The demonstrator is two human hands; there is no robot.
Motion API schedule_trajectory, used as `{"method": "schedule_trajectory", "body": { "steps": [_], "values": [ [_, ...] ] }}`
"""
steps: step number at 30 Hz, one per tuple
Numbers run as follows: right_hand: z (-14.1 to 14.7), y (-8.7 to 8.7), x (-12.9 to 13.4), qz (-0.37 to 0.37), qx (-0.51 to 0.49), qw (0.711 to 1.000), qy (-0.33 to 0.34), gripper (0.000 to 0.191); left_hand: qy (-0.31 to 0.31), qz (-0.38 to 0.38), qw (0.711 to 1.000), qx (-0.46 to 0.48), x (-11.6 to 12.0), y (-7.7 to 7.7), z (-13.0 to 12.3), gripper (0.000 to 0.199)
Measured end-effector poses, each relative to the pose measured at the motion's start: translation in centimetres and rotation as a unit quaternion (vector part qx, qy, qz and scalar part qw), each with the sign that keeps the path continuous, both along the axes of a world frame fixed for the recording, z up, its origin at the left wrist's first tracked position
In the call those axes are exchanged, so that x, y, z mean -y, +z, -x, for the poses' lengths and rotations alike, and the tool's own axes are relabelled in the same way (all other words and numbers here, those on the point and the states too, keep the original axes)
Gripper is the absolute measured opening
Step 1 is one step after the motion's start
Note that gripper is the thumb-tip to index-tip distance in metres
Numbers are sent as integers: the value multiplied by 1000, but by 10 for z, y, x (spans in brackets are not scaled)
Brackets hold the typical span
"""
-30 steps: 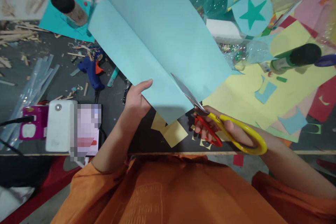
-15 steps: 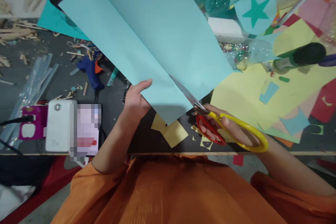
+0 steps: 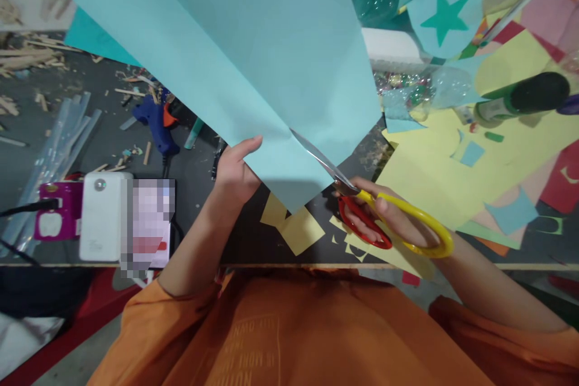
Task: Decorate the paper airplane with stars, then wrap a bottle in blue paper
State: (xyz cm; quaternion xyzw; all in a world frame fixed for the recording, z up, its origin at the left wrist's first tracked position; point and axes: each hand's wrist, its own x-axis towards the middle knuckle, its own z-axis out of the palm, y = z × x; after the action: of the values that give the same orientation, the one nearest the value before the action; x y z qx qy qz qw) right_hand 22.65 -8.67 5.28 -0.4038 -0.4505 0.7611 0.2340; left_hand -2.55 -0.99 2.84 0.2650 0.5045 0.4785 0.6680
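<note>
A large sheet of light blue paper (image 3: 266, 30) spans the upper middle, with a long fold or cut line running down it to the scissors. My left hand (image 3: 237, 169) grips its lower left edge, thumb on top and the other fingers hidden underneath. In my right hand (image 3: 384, 214) are scissors (image 3: 407, 223) with one yellow and one red handle. Their blades (image 3: 316, 157) lie along the line near the sheet's lower corner and look nearly closed. Beneath that corner, yellow paper scraps (image 3: 301, 230) rest on the dark table (image 3: 253, 241).
On the left lie a blue glue gun (image 3: 156, 123), glue sticks (image 3: 54, 157), wood bits (image 3: 27, 60), a white power bank (image 3: 105, 217) and a phone (image 3: 154, 223). To the right are yellow paper (image 3: 425, 175), a dark-capped bottle (image 3: 525, 99) and a blue piece with a green star (image 3: 447, 18).
The sheet's upper left part has swung left and up, and its right edge has shifted left, uncovering more table. The scissors' yellow handle has moved slightly left; my left hand is almost still.
</note>
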Motion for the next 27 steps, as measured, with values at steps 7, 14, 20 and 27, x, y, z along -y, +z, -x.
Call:
{"method": "schedule_trajectory", "body": {
  "steps": [7,14,20,27],
  "values": [
    [-1,-10,0,-3,-20,1000,-4,48,34,52,997,50,-3,6,-3,25],
    [-1,-13,-4,3,-20,1000,-8,48,43,77,995,54,-7,6,-5,39],
    [0,-18,-7,-8,-39,999,-2,47,58,56,995,63,-10,-1,-4,41],
    [-12,-34,-4,-12,-80,996,35,67,58,63,994,63,-9,-2,-2,33]
  ]
}}
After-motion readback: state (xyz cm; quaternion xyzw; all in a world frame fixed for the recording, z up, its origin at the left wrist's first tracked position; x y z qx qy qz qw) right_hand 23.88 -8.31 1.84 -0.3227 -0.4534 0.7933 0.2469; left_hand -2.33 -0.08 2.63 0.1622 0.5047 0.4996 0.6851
